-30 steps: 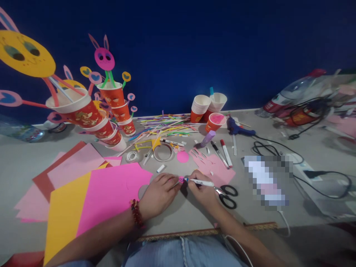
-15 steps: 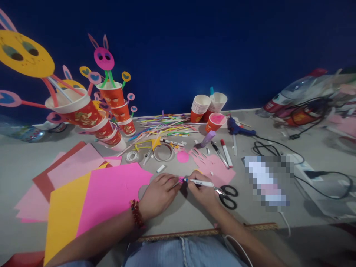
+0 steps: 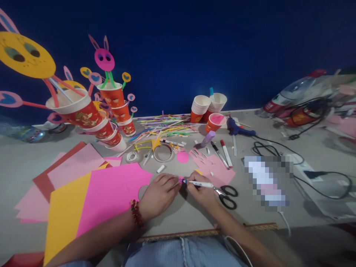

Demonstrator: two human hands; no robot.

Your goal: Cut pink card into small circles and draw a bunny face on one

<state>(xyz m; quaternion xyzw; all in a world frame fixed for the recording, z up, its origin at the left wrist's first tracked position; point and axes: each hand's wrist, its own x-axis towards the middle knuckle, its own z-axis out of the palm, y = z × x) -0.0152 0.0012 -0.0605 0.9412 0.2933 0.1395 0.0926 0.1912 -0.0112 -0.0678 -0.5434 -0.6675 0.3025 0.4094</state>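
A white marker [image 3: 200, 184] marked "Acrylic" is pinched in my right hand [image 3: 201, 191], its blue tip touching a small pink paper piece [image 3: 181, 180]. My left hand [image 3: 160, 193] lies palm down beside it, its fingertips pressing the piece's left edge against the table. Dark marks show on the small piece. Black-handled scissors [image 3: 228, 196] lie just right of my right hand, their blades partly hidden by it. A white cap [image 3: 160, 169] rests beyond my left hand. Left of that hand is a large bright pink sheet [image 3: 111, 193].
Stacked cups with paper rabbit figures [image 3: 104, 59] stand at the left. Pipe cleaners [image 3: 169, 126], cup stacks [image 3: 200, 107], a tape roll [image 3: 163, 152] and a blue glue gun [image 3: 239, 129] lie farther back. Cables and a power strip [image 3: 319, 185] are at the right.
The marker and my right fingers have shifted very slightly to the left over the small pink piece. My left hand has stayed in place.
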